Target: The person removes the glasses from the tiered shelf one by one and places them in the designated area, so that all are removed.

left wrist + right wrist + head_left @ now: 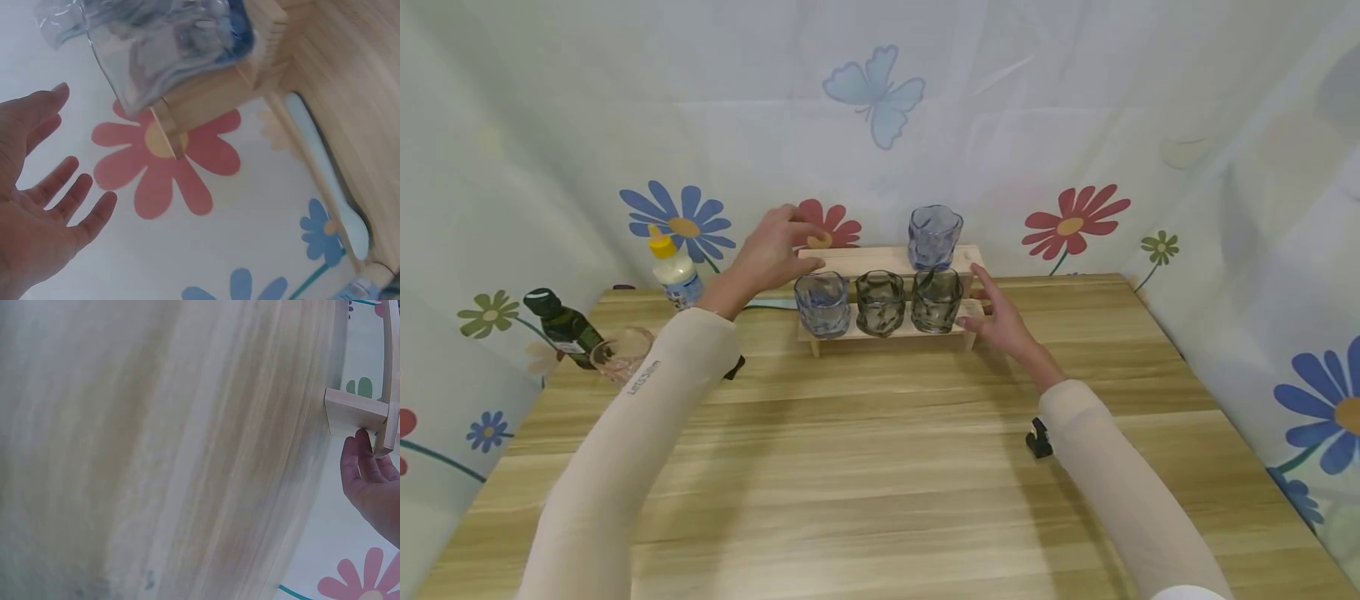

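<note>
A two-tier wooden rack (850, 262) stands at the back of the table. On its lower tier sit a bluish glass (823, 307) at the left and two grey glasses, a middle one (880, 305) and a right one (936, 302). Another bluish glass (935, 237) occupies the right of the upper tier. My left hand (775, 254) hovers by the rack's left end, fingers apart and holding nothing, as the left wrist view (44, 206) confirms. At the right end, fingers of my right hand (1003, 325) touch the rack's side support (356, 412); its thumb is near the right grey glass.
To the left stand a yellow-capped bottle (677, 275), a dark green bottle (567, 329) and a pinkish clear glass (621, 354), partly behind my sleeve. A pale blue long-handled utensil (328, 175) lies left of the rack. A black clip (1039, 439) is beside my right forearm.
</note>
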`<control>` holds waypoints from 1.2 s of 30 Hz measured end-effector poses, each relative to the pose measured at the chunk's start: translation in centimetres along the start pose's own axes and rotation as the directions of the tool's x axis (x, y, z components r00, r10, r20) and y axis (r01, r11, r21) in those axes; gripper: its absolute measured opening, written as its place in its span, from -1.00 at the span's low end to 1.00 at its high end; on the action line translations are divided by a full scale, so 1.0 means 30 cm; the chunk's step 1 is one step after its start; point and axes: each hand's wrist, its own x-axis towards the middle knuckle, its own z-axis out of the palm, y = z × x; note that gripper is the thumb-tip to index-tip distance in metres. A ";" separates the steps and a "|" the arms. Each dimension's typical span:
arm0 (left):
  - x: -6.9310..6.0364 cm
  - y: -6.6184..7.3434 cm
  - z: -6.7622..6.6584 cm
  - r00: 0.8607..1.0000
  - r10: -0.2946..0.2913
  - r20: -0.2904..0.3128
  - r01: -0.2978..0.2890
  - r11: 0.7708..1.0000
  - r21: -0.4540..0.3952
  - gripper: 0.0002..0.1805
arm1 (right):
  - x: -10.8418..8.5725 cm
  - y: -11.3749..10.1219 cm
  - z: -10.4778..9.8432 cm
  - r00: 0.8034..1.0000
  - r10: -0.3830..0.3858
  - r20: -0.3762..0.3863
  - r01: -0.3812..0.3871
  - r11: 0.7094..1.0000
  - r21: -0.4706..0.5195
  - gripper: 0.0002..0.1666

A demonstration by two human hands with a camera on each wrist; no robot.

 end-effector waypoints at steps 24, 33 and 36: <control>0.192 0.171 0.050 0.995 0.017 0.103 -0.010 0.998 -0.061 -0.53 | 0.005 0.001 0.001 1.000 0.004 -0.003 -0.004 1.000 0.006 0.10; 0.246 0.218 0.091 0.990 0.033 0.137 -0.019 0.995 -0.100 -0.46 | 0.003 0.007 0.001 1.000 0.020 -0.002 -0.020 1.000 -0.004 0.11; 0.266 0.240 0.099 0.989 0.060 0.132 -0.047 0.994 -0.100 -0.45 | 0.003 0.004 0.003 1.000 0.014 -0.004 -0.014 1.000 -0.002 0.11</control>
